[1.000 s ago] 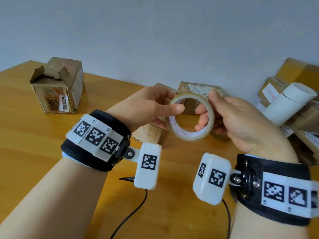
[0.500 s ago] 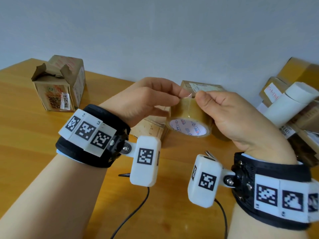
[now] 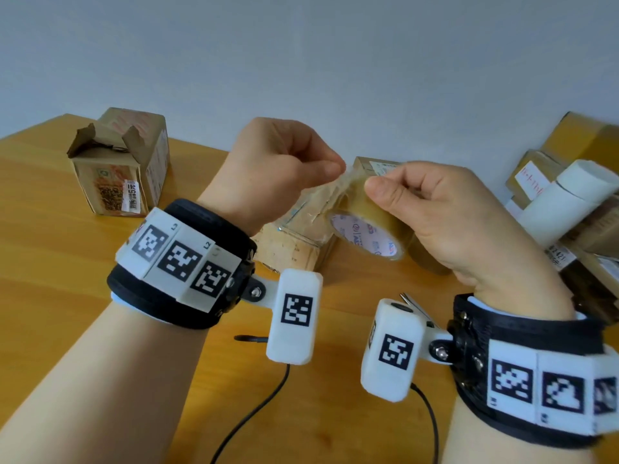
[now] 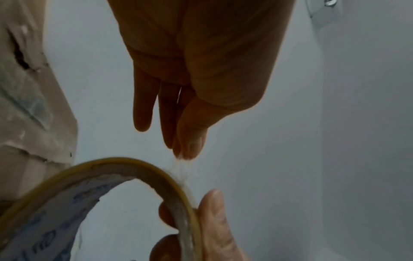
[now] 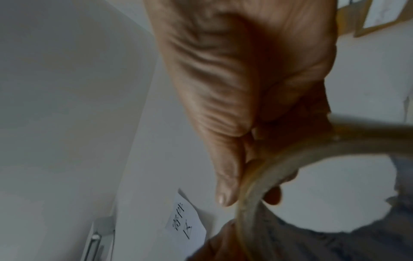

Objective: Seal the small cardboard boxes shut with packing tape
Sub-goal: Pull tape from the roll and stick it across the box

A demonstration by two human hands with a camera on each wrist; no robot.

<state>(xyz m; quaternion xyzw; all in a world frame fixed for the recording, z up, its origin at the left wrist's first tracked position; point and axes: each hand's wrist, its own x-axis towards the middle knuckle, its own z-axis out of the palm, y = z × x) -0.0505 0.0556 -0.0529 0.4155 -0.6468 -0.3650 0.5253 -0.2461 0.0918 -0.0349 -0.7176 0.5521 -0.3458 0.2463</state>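
1. The left hand [image 3: 274, 165] has pulled away from the tape roll [image 3: 368, 226], drawing out a strip of clear tape [image 3: 321, 199].
2. The right hand [image 3: 445, 209] has tipped the roll, its printed core now showing.

Count, head view: tape roll [image 3: 368, 229], one; white cylinders [image 3: 566, 202] at right, one. Cardboard boxes: one open-flapped box [image 3: 120, 169] at left, one box [image 3: 294, 242] below the hands, one box [image 3: 378, 167] behind the roll, plus a pile of boxes [image 3: 569, 152] at the right edge whose number cannot be told. Cables [image 3: 254, 410] on the desk [image 3: 50, 279], two; hands, two.
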